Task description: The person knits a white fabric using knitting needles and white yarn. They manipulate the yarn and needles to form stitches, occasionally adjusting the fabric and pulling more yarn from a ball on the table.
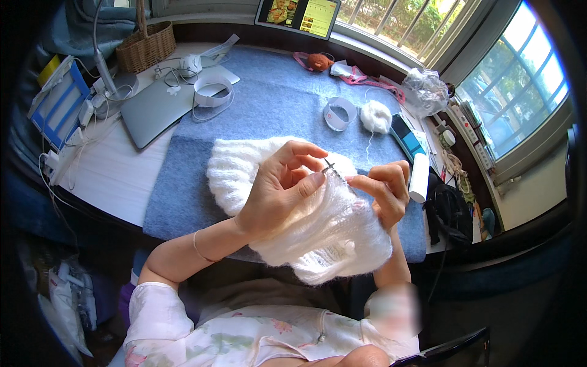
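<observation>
A fuzzy white knitted piece [321,259] hangs between my hands over the table's front edge, and its ribbed part [234,165] rests on a blue felt mat. Two dark needle tips [329,165] cross at the top of the stitches. My left hand [279,188] is curled at the left of the crossing, its thumb and fingertips at a needle. On the other side, my right hand [387,190] grips the needle and the knitted edge, index finger stretched towards the tips. My palms and the fabric hide most of the needles. A white yarn ball [376,117] sits beyond my right hand.
The blue felt mat [270,91] covers the middle of the table. A laptop [160,110], cables and a lamp [105,75] stand left. Paper rings [340,113], a pink tape measure [367,80], a phone [407,135], a white cylinder [419,176] and a black bag [449,213] lie right. A tablet [298,16] leans behind.
</observation>
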A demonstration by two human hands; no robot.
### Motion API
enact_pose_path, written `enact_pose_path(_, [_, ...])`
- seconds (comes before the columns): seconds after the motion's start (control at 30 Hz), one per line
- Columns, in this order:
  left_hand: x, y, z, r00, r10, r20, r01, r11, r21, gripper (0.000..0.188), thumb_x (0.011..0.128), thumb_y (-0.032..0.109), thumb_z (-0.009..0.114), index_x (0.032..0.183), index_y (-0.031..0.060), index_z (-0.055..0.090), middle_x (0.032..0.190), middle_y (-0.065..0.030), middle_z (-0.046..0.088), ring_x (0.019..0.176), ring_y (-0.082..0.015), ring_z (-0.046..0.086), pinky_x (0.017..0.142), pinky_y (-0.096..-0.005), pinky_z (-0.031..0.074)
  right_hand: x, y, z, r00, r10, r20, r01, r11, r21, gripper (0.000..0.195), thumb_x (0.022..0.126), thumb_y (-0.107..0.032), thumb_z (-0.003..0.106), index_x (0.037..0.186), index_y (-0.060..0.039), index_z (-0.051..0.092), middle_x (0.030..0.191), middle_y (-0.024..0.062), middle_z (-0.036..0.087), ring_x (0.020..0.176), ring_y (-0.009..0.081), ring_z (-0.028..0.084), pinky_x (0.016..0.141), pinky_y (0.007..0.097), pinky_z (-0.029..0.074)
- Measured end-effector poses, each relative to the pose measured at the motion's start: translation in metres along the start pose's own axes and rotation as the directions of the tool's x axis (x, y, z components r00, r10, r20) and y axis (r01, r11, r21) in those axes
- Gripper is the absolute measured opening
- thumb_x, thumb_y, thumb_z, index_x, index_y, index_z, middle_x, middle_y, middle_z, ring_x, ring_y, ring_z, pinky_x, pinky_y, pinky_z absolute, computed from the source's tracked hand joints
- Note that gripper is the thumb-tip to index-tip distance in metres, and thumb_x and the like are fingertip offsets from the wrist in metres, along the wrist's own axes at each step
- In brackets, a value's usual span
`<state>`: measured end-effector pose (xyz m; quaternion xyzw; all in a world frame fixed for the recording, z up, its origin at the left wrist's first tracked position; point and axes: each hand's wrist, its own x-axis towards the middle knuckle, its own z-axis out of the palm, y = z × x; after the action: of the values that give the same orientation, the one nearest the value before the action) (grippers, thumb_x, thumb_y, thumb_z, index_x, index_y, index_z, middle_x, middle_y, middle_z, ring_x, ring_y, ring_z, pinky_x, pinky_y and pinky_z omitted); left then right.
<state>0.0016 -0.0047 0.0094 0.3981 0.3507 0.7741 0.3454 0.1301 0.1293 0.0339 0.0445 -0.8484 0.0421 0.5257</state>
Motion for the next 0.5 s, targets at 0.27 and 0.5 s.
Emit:
enact_pose_path(0.27, [0.0, -0.006, -0.004, 0.978, -0.128, 0.167, 0.144, 0.985, -0.091, 0.014, 0.086, 0.004, 0.06, 0.099, -0.0006, 0.064, 0.098, -0.0054, 0.062, 0.09, -0.0095, 0.058, 0.079, -0.0223, 0.048, 0.0, -0.001, 0.011, 1.0, -0.006, 0.019, 0.002, 0.978, 0.21, 0.031, 0.054, -0.027, 0.073, 0.078, -0.0097, 0.064, 0.074, 0.0026, 0.053, 0.069, 0.018, 0.045, 0.063, 0.0297, 0.037])
enact_pose_path(0.5, [0.0, 0.007, -0.002, 0.991, -0.123, 0.06, 0.126, 0.991, -0.044, 0.015, 0.086, 0.005, 0.062, 0.1, 0.0009, 0.063, 0.093, -0.0053, 0.064, 0.086, -0.0084, 0.059, 0.078, -0.0216, 0.049, 0.001, 0.002, 0.003, 0.988, 0.102, -0.113, -0.084, 0.985, 0.153, 0.032, 0.054, -0.028, 0.075, 0.072, -0.0086, 0.058, 0.065, 0.0024, 0.046, 0.062, 0.0172, 0.042, 0.059, 0.0305, 0.032])
